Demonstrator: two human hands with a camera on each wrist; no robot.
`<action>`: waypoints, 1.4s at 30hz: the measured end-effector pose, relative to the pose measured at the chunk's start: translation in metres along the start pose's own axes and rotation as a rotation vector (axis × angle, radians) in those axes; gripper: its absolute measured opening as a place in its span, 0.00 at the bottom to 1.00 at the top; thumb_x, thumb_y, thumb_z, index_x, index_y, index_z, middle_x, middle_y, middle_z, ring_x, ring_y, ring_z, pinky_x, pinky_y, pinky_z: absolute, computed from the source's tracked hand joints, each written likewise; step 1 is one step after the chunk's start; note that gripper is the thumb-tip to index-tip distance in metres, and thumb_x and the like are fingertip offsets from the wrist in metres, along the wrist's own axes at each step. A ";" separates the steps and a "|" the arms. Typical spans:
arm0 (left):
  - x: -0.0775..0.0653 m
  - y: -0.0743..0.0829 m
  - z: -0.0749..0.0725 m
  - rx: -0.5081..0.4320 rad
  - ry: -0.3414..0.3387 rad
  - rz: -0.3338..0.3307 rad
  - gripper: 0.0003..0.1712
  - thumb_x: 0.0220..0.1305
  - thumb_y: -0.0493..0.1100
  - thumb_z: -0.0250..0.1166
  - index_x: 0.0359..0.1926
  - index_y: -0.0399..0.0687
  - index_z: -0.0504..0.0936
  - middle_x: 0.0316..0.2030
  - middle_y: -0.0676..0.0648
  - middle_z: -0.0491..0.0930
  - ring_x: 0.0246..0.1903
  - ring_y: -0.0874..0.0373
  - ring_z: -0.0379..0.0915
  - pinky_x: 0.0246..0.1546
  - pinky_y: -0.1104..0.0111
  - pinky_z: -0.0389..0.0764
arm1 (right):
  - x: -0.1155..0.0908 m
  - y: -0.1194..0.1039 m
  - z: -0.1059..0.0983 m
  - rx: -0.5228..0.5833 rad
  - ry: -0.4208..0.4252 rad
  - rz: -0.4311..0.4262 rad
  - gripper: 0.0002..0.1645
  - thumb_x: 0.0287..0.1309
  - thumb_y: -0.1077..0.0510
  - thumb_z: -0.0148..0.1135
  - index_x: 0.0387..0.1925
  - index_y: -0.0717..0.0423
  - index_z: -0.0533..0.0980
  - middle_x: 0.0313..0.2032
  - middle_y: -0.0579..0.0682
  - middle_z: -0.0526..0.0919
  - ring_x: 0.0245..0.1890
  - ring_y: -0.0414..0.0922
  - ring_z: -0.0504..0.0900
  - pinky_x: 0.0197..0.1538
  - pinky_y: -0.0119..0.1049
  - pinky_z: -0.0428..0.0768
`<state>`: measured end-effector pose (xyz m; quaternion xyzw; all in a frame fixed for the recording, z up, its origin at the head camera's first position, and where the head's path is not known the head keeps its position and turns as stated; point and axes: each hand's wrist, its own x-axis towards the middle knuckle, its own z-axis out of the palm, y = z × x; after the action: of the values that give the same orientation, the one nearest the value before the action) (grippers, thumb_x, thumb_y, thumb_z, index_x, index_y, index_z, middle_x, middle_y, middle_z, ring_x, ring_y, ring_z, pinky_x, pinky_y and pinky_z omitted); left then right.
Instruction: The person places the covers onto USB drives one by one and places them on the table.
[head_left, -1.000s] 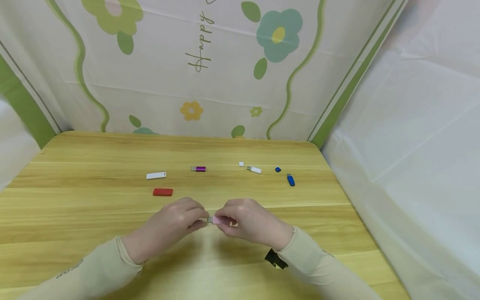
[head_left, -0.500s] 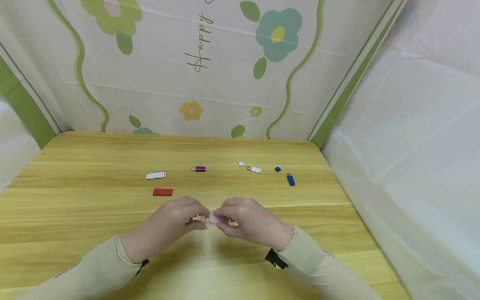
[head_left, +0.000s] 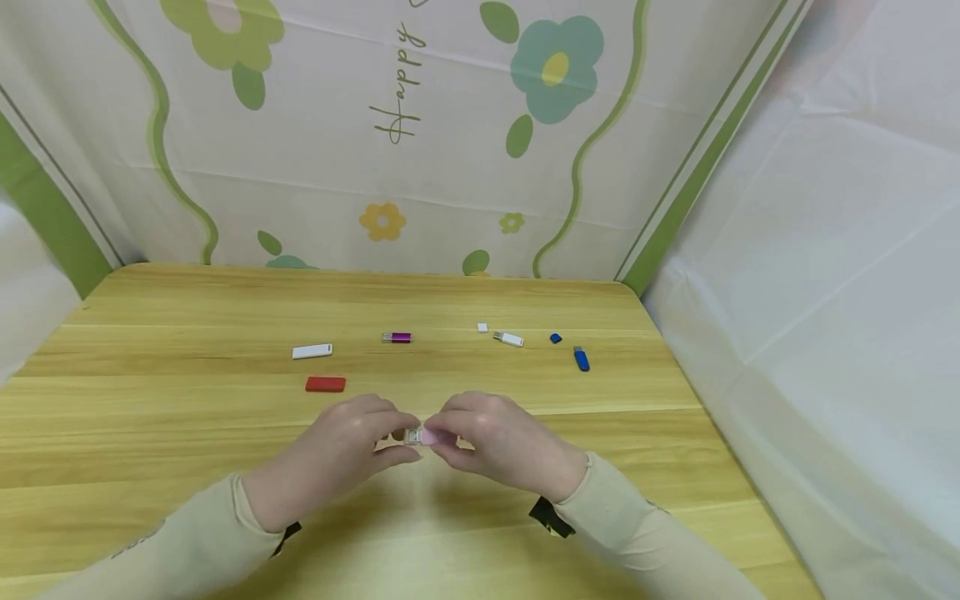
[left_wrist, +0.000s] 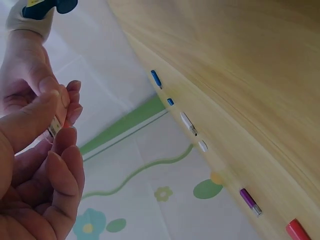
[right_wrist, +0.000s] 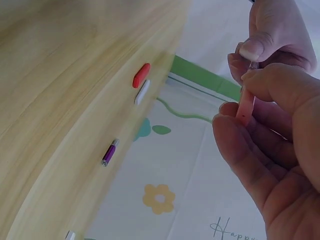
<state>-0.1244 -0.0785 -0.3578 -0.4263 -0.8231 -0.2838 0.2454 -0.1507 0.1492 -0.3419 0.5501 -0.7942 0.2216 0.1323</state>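
My right hand (head_left: pixel 495 437) pinches a pink USB flash drive (head_left: pixel 429 437) between thumb and fingers, low over the table's middle. The drive's metal plug end points left. A small clear cap (head_left: pixel 410 437) sits at that end, with the thumb and forefinger of my left hand (head_left: pixel 356 437) on its two sides. In the right wrist view, the pink body (right_wrist: pixel 244 107) shows between my right fingers, close by the left thumb. The left wrist view has the plug (left_wrist: pixel 55 126) between the two hands, partly hidden by fingers.
Behind the hands on the wooden table (head_left: pixel 187 417) lie a red stick (head_left: pixel 326 384), a white stick (head_left: pixel 312 352) and a purple USB drive (head_left: pixel 397 338). Farther right are a white drive (head_left: pixel 510 339), its cap (head_left: pixel 482 328), a blue drive (head_left: pixel 581 359) and a blue cap (head_left: pixel 556 338).
My left fingertips have spread from a tight pinch at the plug end to either side of it, so the clear cap shows. The right hand barely moves and keeps the pink drive.
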 end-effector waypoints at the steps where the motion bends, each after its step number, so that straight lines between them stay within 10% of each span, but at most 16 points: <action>1: 0.000 0.000 0.000 0.000 0.001 -0.001 0.16 0.40 0.38 0.82 0.34 0.43 0.87 0.25 0.56 0.80 0.26 0.63 0.75 0.27 0.78 0.76 | 0.000 0.000 0.000 -0.003 0.000 0.001 0.06 0.58 0.63 0.69 0.38 0.57 0.85 0.33 0.44 0.85 0.31 0.34 0.79 0.40 0.17 0.74; 16: 0.000 0.001 -0.002 0.022 -0.141 -0.117 0.13 0.49 0.33 0.77 0.38 0.41 0.87 0.29 0.53 0.83 0.30 0.60 0.78 0.32 0.70 0.81 | 0.001 0.001 0.004 -0.108 -0.044 0.066 0.07 0.55 0.63 0.72 0.37 0.58 0.84 0.35 0.47 0.84 0.34 0.38 0.80 0.41 0.19 0.76; 42: -0.004 -0.012 0.005 0.114 -0.152 -0.046 0.11 0.49 0.37 0.78 0.34 0.40 0.86 0.26 0.53 0.81 0.26 0.61 0.74 0.29 0.74 0.78 | 0.004 0.002 0.011 -0.152 -0.069 0.073 0.07 0.57 0.62 0.72 0.38 0.59 0.84 0.34 0.47 0.83 0.32 0.37 0.79 0.38 0.18 0.75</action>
<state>-0.1329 -0.0832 -0.3673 -0.4130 -0.8637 -0.2087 0.1997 -0.1539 0.1417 -0.3500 0.5164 -0.8324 0.1463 0.1382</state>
